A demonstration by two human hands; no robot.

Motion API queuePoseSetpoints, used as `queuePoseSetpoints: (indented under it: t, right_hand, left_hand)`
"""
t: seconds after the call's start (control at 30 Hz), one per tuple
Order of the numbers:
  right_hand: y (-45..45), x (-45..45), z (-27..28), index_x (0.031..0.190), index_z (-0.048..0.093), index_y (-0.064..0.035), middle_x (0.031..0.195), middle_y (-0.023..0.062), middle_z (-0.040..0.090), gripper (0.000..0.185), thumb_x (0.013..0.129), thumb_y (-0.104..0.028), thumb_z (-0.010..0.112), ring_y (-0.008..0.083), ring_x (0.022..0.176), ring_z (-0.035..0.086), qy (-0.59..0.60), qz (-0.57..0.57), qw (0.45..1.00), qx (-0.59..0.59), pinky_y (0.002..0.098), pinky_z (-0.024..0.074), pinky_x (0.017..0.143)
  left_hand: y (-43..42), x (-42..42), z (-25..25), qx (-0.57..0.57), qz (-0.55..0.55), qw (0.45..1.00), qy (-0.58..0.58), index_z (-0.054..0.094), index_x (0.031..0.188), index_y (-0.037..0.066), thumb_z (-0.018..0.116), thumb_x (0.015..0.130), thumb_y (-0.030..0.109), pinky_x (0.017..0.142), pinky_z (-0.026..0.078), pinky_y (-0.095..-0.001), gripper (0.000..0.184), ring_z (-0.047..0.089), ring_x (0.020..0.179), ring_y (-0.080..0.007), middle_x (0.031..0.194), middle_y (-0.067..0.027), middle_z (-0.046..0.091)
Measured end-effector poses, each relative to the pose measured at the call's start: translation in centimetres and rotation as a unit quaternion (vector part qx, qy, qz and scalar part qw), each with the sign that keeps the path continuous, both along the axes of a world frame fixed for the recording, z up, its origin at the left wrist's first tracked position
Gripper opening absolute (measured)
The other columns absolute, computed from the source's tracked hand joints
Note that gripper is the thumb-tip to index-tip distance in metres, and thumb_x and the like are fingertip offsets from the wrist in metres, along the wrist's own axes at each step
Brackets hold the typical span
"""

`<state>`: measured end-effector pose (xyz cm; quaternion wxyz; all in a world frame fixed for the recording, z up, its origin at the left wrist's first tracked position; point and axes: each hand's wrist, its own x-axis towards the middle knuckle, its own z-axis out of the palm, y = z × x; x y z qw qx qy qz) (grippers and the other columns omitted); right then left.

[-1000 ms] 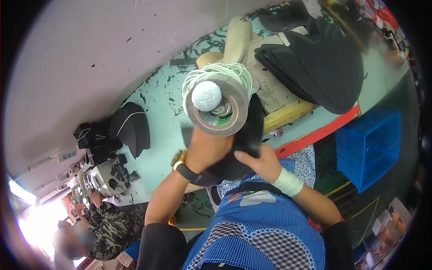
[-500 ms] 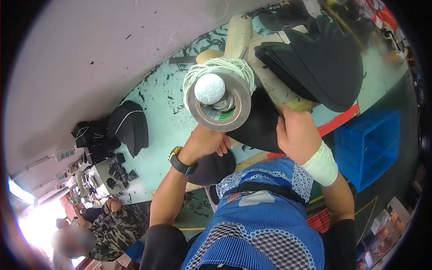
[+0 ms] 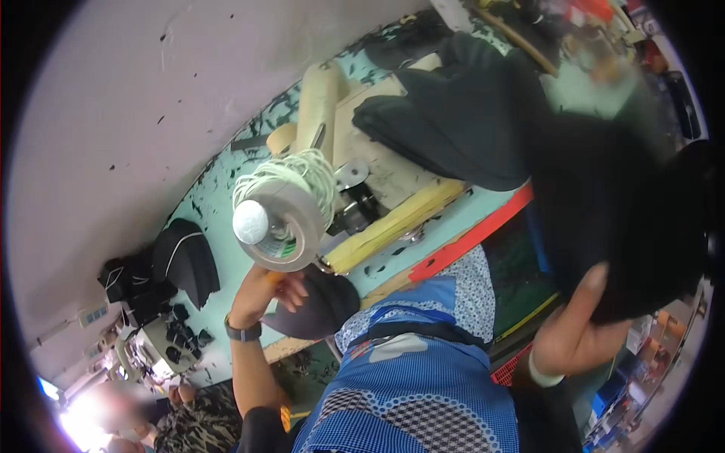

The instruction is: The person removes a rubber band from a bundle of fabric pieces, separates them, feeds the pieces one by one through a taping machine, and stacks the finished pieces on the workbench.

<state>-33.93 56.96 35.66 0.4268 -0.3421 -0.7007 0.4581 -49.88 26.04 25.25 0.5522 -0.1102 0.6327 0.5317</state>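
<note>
My right hand [image 3: 578, 343] grips a large black fabric piece [image 3: 612, 219] at the right, thumb on top, over the floor side of the table. Fingers apart, my left hand [image 3: 264, 298] is just below the tape roll and beside a black curved piece [image 3: 321, 306] on the table's front edge; nothing shows in its grasp. Above that hand stands the grey tape roll [image 3: 306, 230] with pale cord [image 3: 313, 177] looped round it. A stack of black pieces [image 3: 453, 121] lies on the machine bed.
A yellow-wrapped bar [image 3: 396, 226] and a red edge strip [image 3: 476, 234] run along the table front. More black pieces [image 3: 189, 260] lie on the left. A co-worker in a camouflage sleeve [image 3: 200, 423] is at lower left.
My right hand has carried the black piece from beside the tape roll far to the right. My left hand has stayed near the roll, its fingers spread. The view has shifted right.
</note>
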Motion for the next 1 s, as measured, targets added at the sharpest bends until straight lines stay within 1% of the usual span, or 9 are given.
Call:
queuePoseSetpoints:
  t: [0.1,0.17,0.27,0.4,0.5,0.67,0.83,0.93,1.0]
  right_hand:
    - [4.3,-6.2,-0.8,0.129,0.046,0.0081,0.120,0.0275,0.056,0.048,0.082,0.005,0.055,0.0343,0.108,0.059,-0.276,0.122,0.872,0.386,0.0396,0.0463,0.094]
    - [3.7,-9.2,-5.6,0.130,0.046,0.0073,0.120,0.0315,0.054,0.052,0.080,-0.003,0.059,0.0407,0.112,0.055,-0.412,0.164,0.745,0.499,0.0443,0.0421,0.098]
    - [5.2,-8.0,-4.3,0.132,0.044,0.0076,0.121,0.0318,0.053,0.056,0.083,-0.013,0.062,0.0422,0.114,0.052,-0.319,0.115,0.804,0.489,0.0445,0.0390,0.101]
    - [12.5,-9.3,-6.9,0.138,0.037,0.0069,0.129,0.0329,0.048,0.071,0.085,-0.030,0.066,0.0435,0.122,0.048,-0.373,0.068,0.908,0.177,0.0407,0.0361,0.106]
    - [15.9,-11.8,-8.8,0.141,0.034,0.0057,0.137,0.0312,0.043,0.079,0.085,-0.037,0.069,0.0419,0.128,0.044,-0.291,0.177,0.929,0.148,0.0405,0.0331,0.109]
    - [17.0,-13.4,-8.1,0.143,0.032,0.0043,0.141,0.0275,0.042,0.081,0.084,-0.037,0.070,0.0391,0.133,0.040,-0.252,0.325,0.884,0.224,0.0399,0.0323,0.110]
    - [12.9,-11.1,-7.1,0.128,0.050,0.0035,0.128,0.0250,0.052,0.056,0.081,-0.017,0.073,0.0412,0.118,0.051,-0.189,0.141,0.873,0.428,0.0433,0.0394,0.102]
    - [4.0,-6.1,-4.9,0.106,0.063,-0.0001,0.098,0.0182,0.065,0.032,0.075,-0.006,0.069,0.0382,0.091,0.063,-0.047,0.384,0.873,0.297,0.0411,0.0526,0.079]
    - [-2.0,-3.1,-6.3,0.098,0.064,0.0010,0.087,0.0148,0.066,0.023,0.080,-0.012,0.069,0.0293,0.077,0.063,-0.101,0.535,0.836,0.070,0.0380,0.0526,0.074]
  left_hand:
    - [-3.3,2.8,-5.7,-0.160,-0.060,0.975,0.138,0.057,0.095,-0.005,0.061,0.089,0.045,0.060,0.055,-0.0352,0.051,0.067,0.075,-0.0291,0.087,-0.0217,0.066]
    - [-4.2,5.7,-8.0,-0.432,-0.280,0.705,0.488,0.053,0.103,-0.009,0.076,0.073,0.055,0.075,0.051,-0.0464,0.074,0.060,0.090,-0.0387,0.095,-0.0241,0.060]
    - [-4.3,8.2,-8.9,-0.451,-0.205,0.803,0.331,0.049,0.113,-0.010,0.081,0.063,0.057,0.092,0.041,-0.0505,0.090,0.049,0.106,-0.0439,0.108,-0.0295,0.053]
    - [-6.0,10.6,-12.0,-0.419,-0.217,0.792,0.388,0.052,0.104,-0.006,0.086,0.060,0.046,0.084,0.044,-0.0495,0.076,0.051,0.100,-0.0419,0.106,-0.0250,0.054]
    - [-5.6,9.8,-11.5,-0.369,-0.233,0.792,0.428,0.054,0.102,-0.004,0.087,0.058,0.042,0.085,0.044,-0.0488,0.072,0.051,0.100,-0.0407,0.107,-0.0228,0.054]
    - [-4.9,10.9,-9.3,-0.363,-0.249,0.752,0.491,0.057,0.103,-0.001,0.085,0.061,0.032,0.085,0.043,-0.0482,0.060,0.052,0.100,-0.0374,0.104,-0.0173,0.057]
    - [-5.2,9.9,-5.8,-0.370,-0.326,0.672,0.552,0.061,0.098,0.000,0.080,0.069,0.026,0.078,0.046,-0.0424,0.043,0.055,0.088,-0.0339,0.091,-0.0155,0.060]
    - [-1.5,6.7,1.2,-0.192,-0.334,0.894,0.226,0.062,0.090,0.001,0.073,0.077,0.019,0.068,0.046,-0.0369,0.024,0.055,0.073,-0.0318,0.077,-0.0149,0.059]
    - [2.0,6.2,3.6,0.021,-0.237,0.914,0.328,0.060,0.086,0.000,0.068,0.082,0.017,0.059,0.043,-0.0358,0.019,0.051,0.062,-0.0318,0.071,-0.0166,0.057]
